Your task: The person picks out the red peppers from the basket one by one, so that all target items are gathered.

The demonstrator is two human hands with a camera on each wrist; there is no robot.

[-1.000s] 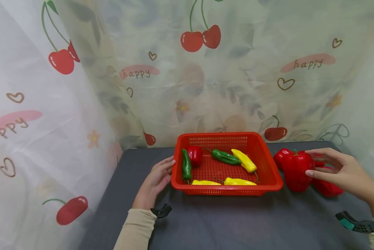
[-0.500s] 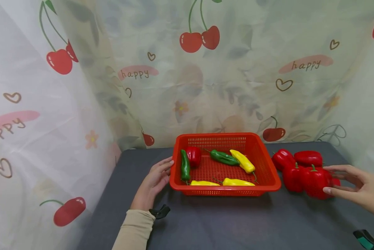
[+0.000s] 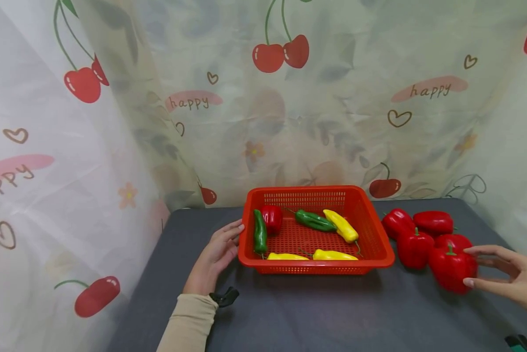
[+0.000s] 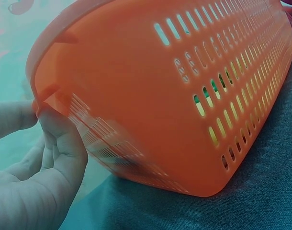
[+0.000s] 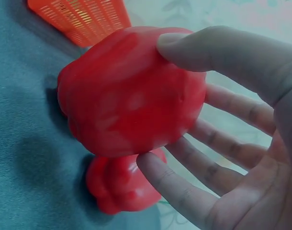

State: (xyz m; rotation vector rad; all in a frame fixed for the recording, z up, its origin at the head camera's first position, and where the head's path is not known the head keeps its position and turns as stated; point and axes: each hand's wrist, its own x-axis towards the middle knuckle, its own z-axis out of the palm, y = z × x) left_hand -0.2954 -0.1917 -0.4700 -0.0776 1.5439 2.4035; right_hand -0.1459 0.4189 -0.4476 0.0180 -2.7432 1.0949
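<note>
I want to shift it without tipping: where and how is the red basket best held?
Probably by the rim at its two short ends, one hand at each. The red basket has a protruding lip there, and the left hand pinches it from the left. On the right, come from above, since red peppers lie close beside that end.

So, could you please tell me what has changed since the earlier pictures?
The right hand has moved the red bell pepper it grips rightward and nearer the person, away from the red basket. The left hand still holds the basket's rim; the peppers inside stay put.
</note>
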